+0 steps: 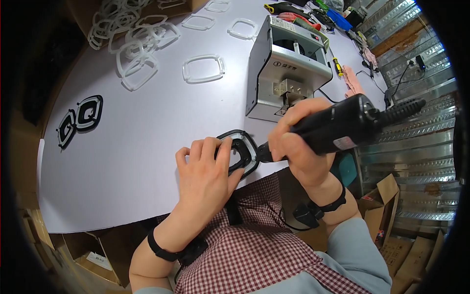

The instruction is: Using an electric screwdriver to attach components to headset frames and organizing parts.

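Observation:
My left hand (205,174) presses down on a black rounded frame part (243,147) with a clear rim, lying at the near edge of the white table (142,147). My right hand (298,142) grips a black electric screwdriver (342,125), held almost level, its tip at the right side of the frame part. The fingers of my left hand cover the part's left half.
A grey box-shaped machine (286,68) stands just behind the hands. Several clear frames (203,68) lie at the back, a heap of them (127,29) at the far left. Two finished black frames (81,117) rest at the left. Cardboard boxes (387,196) stand below right.

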`<move>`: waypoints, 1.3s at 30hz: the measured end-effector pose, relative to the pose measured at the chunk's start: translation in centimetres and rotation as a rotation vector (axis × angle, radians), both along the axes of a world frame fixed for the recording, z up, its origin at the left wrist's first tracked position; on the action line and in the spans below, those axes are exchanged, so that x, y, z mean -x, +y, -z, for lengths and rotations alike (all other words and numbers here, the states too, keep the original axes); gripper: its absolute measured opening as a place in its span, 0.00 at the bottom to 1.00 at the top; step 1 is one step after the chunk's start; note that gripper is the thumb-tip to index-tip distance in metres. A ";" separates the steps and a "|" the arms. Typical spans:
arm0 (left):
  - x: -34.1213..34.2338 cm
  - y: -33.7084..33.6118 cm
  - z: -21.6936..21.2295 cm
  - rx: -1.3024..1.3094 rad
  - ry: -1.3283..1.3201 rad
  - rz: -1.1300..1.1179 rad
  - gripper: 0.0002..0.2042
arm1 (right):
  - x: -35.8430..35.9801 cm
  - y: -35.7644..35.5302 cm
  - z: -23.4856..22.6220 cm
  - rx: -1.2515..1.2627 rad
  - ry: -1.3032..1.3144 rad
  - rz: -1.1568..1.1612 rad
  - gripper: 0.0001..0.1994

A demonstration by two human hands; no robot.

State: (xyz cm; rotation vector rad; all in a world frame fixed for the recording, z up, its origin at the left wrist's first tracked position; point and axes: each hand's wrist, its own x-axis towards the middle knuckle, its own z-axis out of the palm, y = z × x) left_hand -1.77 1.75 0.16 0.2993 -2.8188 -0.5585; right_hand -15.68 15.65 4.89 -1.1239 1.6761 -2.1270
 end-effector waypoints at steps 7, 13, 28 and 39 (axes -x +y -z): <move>-0.1 -0.1 0.1 -0.014 -0.006 -0.001 0.31 | -0.4 0.5 -0.8 0.046 -0.005 -0.042 0.15; 0.1 -0.1 0.0 -0.013 -0.011 0.002 0.31 | -0.2 0.6 -0.9 0.005 -0.020 -0.042 0.18; 0.1 -0.1 0.0 -0.029 -0.019 0.007 0.31 | 0.6 0.7 0.5 0.194 -0.009 -0.074 0.17; 0.3 -0.4 0.0 0.054 0.019 0.029 0.30 | 2.3 -1.4 -0.8 -0.126 0.195 -0.463 0.17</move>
